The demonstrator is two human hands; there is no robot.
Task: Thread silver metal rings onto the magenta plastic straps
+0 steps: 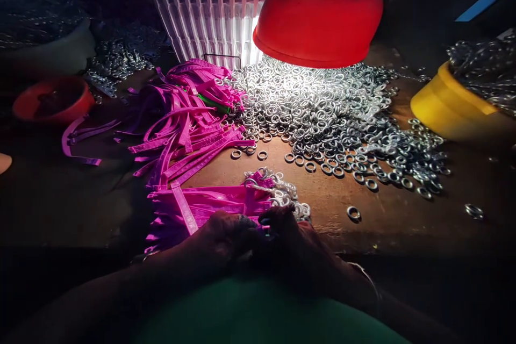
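Observation:
My left hand (234,234) and my right hand (288,231) meet at the table's front edge, both in deep shadow. Their fingers are closed around a small pink strap end with a shiny metal ring (266,227) between them. Which hand grips which part is hard to make out. Just beyond lies a bundle of pink straps (217,199) with rings at its right end (288,191). A larger tangle of pink straps (181,118) lies behind. To its right spreads a heap of loose metal rings (322,113).
A red lamp shade (318,21) hangs low over the rings. Behind stands a ribbed white panel (209,11). At right is a yellow container (451,102) of metal pieces; at left, a red bowl (76,102). Single rings (353,214) lie on the wooden table (322,199).

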